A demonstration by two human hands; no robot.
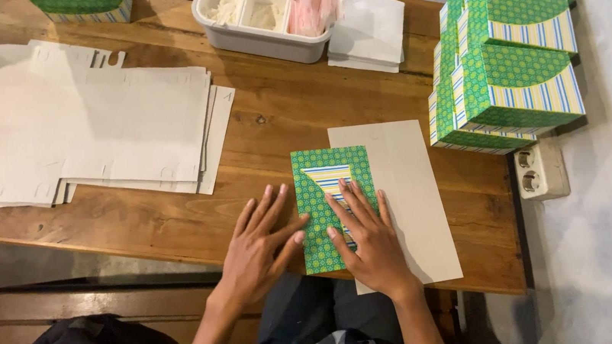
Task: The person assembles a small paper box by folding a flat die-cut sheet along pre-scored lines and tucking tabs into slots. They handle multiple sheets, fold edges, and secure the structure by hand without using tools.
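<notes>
A flat green patterned carton panel (317,186) with a striped blue and yellow patch lies folded over a pale grey cardboard sheet (409,183) near the front edge of the wooden table (276,114). My left hand (257,250) lies flat with fingers spread at the panel's left edge, thumb touching the green card. My right hand (367,238) presses flat on the green panel, fingers spread over its lower middle. Neither hand grips anything.
A pile of flat grey carton blanks (86,128) covers the table's left. A white divided tray (257,12) and white paper stack (370,30) stand at the back. Finished green boxes (508,57) are stacked at the right. A wall socket (540,168) sits beside the table's edge.
</notes>
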